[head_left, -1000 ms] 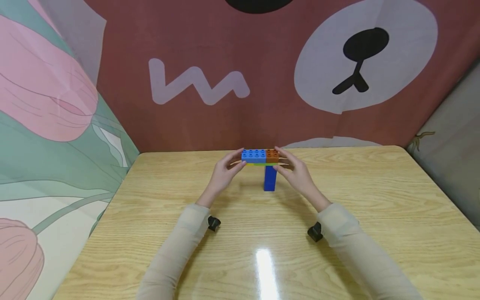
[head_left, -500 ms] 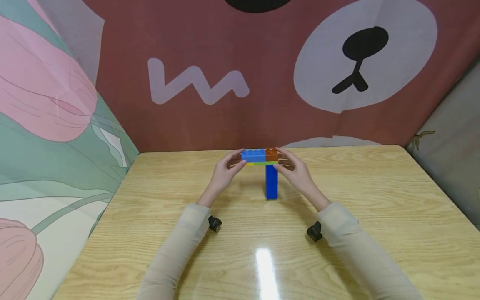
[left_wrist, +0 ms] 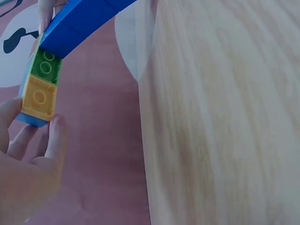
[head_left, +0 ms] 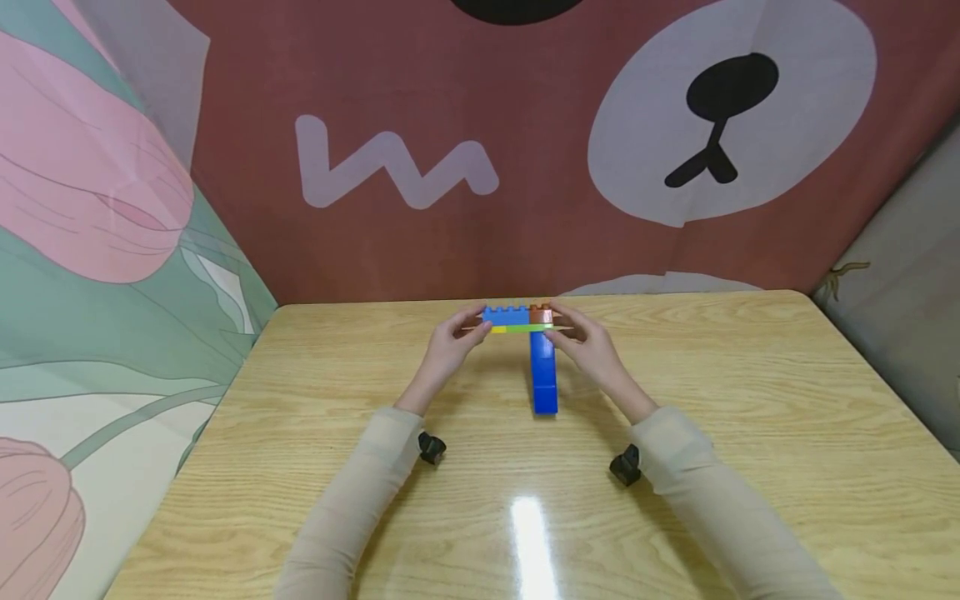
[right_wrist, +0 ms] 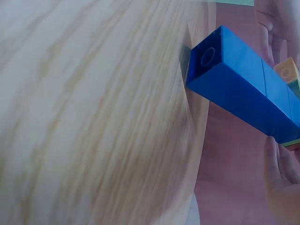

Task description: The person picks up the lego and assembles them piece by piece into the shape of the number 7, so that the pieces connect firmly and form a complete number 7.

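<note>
My two hands hold a toy building-brick assembly between them above the table. Its top row joins a light blue brick (head_left: pixel 506 317) and a brown brick (head_left: pixel 540 317). Underneath are a yellow brick (left_wrist: pixel 39 97) and a green brick (left_wrist: pixel 46 69). From the right end hangs a column of dark blue bricks (head_left: pixel 543 375), tilted; its hollow lower end shows in the right wrist view, off the tabletop. The left hand (head_left: pixel 444 346) pinches the left end with thumb and fingers. At the other end, the right hand (head_left: pixel 600 350) grips near the brown brick and column top.
A wood-grain table (head_left: pixel 300 467) spans the foreground, with a bright light reflection near its front. Behind it hangs a reddish-brown cloth (head_left: pixel 540 217) with a cartoon animal print. Small black cameras (head_left: pixel 431 448) sit at both wrists.
The assembly has tipped: the dark blue column's lower end has swung towards me, and the top studs now show edge-on. Both hands keep their hold.
</note>
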Available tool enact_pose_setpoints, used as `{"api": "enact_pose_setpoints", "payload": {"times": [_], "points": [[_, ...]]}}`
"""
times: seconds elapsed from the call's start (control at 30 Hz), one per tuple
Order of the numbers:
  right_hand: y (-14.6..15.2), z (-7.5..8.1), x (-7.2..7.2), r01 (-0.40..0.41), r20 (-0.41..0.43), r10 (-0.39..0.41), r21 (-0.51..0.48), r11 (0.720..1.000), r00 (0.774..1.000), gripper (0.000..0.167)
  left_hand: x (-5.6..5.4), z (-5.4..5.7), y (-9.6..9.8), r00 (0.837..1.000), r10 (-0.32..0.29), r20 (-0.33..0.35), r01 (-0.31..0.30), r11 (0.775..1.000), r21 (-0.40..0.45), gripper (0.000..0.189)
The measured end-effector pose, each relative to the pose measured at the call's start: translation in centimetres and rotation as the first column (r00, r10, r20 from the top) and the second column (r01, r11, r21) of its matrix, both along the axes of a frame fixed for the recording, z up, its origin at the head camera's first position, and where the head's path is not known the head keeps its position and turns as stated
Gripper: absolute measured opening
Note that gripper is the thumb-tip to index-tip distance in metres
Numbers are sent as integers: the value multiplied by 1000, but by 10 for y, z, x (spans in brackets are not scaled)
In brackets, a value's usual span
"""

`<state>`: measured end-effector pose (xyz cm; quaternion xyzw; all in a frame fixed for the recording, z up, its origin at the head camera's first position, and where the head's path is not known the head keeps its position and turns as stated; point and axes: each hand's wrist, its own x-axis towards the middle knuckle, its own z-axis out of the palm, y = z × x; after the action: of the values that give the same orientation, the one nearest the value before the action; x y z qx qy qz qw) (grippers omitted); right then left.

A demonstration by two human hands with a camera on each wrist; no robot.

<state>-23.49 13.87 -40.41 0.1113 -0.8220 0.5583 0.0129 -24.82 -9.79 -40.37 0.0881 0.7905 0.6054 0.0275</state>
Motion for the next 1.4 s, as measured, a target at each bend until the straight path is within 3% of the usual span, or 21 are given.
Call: {"api": "enact_pose_setpoints", "payload": {"times": [0.3,0.73,1.03,1.4], "points": [[-2,-5,-1,-13,56,14,-9,1000,998,53,-1,-1,0,997,-13,81,8,999,53,45],[0,-13,-4,-75,145,60,96,993,988,52,-5,-9,-1,975,-47,217,28,996,87,43],[-1,-19,-5,-97,287,94,-1,995,953,53,-5,-14,-6,953,-113,279,107,994,37,45],[-3,-26,-6,-81,395,86,-29,996,915,52,-12,-21,-3,913,-63,404,71,997,-5,43]]}}
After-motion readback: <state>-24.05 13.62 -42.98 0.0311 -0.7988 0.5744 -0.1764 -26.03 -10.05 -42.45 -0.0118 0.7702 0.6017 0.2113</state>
